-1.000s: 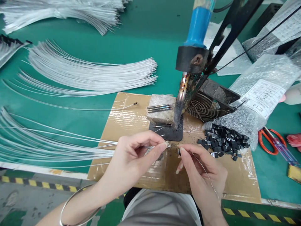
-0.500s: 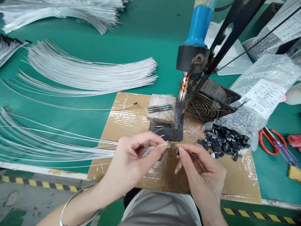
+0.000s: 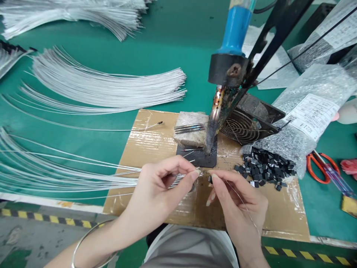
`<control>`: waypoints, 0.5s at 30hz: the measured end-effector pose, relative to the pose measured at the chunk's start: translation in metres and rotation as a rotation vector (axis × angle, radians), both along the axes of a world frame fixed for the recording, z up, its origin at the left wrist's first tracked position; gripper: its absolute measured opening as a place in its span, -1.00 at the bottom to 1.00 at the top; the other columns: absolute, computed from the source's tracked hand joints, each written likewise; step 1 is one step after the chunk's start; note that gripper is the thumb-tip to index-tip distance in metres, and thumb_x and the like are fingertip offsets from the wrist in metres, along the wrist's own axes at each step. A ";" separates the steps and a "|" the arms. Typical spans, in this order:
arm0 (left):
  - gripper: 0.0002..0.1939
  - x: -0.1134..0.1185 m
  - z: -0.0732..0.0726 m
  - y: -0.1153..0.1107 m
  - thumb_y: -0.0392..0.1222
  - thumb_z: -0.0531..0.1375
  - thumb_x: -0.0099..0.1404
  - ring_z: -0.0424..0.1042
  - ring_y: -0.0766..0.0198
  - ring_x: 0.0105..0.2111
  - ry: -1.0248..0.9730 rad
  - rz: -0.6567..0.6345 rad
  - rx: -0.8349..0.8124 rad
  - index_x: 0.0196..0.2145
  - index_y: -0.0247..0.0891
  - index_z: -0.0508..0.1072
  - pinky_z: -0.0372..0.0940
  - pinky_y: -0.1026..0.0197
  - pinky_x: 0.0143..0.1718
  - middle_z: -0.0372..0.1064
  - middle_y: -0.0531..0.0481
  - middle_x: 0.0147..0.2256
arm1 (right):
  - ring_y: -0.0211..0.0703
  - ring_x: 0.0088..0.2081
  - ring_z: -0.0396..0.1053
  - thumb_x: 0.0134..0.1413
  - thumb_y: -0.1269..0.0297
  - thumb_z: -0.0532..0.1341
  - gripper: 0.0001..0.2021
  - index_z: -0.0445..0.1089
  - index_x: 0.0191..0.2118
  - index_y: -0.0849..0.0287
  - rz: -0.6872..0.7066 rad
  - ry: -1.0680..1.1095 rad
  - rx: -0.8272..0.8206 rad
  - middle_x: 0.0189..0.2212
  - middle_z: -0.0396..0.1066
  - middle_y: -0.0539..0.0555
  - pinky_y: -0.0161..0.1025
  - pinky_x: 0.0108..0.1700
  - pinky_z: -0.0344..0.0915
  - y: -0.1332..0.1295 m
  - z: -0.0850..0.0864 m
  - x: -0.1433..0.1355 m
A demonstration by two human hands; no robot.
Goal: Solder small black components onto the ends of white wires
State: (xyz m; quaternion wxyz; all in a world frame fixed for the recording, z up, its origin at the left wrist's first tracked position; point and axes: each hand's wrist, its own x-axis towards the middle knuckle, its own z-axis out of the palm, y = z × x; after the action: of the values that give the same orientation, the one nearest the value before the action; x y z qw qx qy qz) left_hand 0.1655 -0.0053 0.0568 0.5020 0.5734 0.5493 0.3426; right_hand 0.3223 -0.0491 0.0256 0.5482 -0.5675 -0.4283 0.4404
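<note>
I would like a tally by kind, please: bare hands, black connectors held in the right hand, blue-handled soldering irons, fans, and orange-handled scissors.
Bare hands (left hand, right hand): 2
Black connector in the right hand: 1
Blue-handled soldering iron: 1
Fan: 1
Orange-handled scissors: 1
Total: 6

White label on bubble-wrap bag: "M221" (last character unclear) | its smaller print: illegible | printed sheet on far bag: illegible
</note>
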 end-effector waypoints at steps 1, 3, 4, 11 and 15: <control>-0.86 0.000 0.001 0.000 -0.26 0.26 0.26 0.25 0.42 -0.59 0.020 -0.007 -0.011 -0.46 -0.25 0.55 0.09 0.37 -0.60 0.43 0.10 -0.57 | -0.39 -0.58 0.42 0.23 0.39 0.31 -0.86 0.61 -0.20 0.00 0.000 0.001 0.000 -0.46 0.52 -0.08 -0.43 -0.51 0.42 0.000 0.000 0.000; -0.85 0.000 0.003 0.000 -0.24 0.26 0.27 0.21 0.42 -0.60 0.063 -0.024 -0.031 -0.46 -0.25 0.55 0.08 0.36 -0.61 0.42 0.10 -0.58 | -0.37 -0.58 0.42 0.24 0.37 0.31 -0.86 0.62 -0.19 -0.01 0.004 -0.001 -0.008 -0.47 0.51 -0.07 -0.42 -0.51 0.43 0.001 0.000 0.000; -0.84 0.000 0.004 0.000 -0.23 0.25 0.27 0.23 0.41 -0.60 0.075 -0.027 -0.035 -0.47 -0.26 0.55 0.10 0.36 -0.59 0.45 0.08 -0.56 | -0.37 -0.58 0.42 0.24 0.37 0.31 -0.85 0.62 -0.19 -0.02 0.006 0.001 -0.013 -0.48 0.51 -0.08 -0.43 -0.51 0.43 0.001 0.000 0.000; -0.85 -0.001 0.003 0.000 -0.24 0.25 0.29 0.40 0.34 -0.48 -0.020 -0.065 -0.067 -0.44 -0.24 0.56 0.22 0.33 -0.50 0.58 -0.01 -0.39 | -0.41 -0.55 0.42 0.24 0.38 0.31 -0.82 0.63 -0.19 -0.07 0.023 0.029 -0.025 -0.44 0.52 -0.09 -0.45 -0.48 0.41 0.000 0.000 -0.002; -0.85 -0.001 0.005 0.001 -0.26 0.25 0.30 0.46 0.33 -0.42 -0.059 -0.099 -0.115 -0.45 -0.25 0.54 0.31 0.35 -0.41 0.59 -0.01 -0.38 | -0.39 -0.57 0.42 0.23 0.38 0.32 -0.83 0.64 -0.18 -0.03 0.030 0.029 -0.021 -0.46 0.52 -0.07 -0.43 -0.50 0.40 0.001 0.000 -0.002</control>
State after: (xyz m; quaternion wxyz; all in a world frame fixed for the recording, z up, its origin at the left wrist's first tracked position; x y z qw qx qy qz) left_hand 0.1647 -0.0039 0.0615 0.5663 0.5597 0.5243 0.3019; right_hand 0.3207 -0.0483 0.0259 0.5417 -0.5604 -0.4240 0.4612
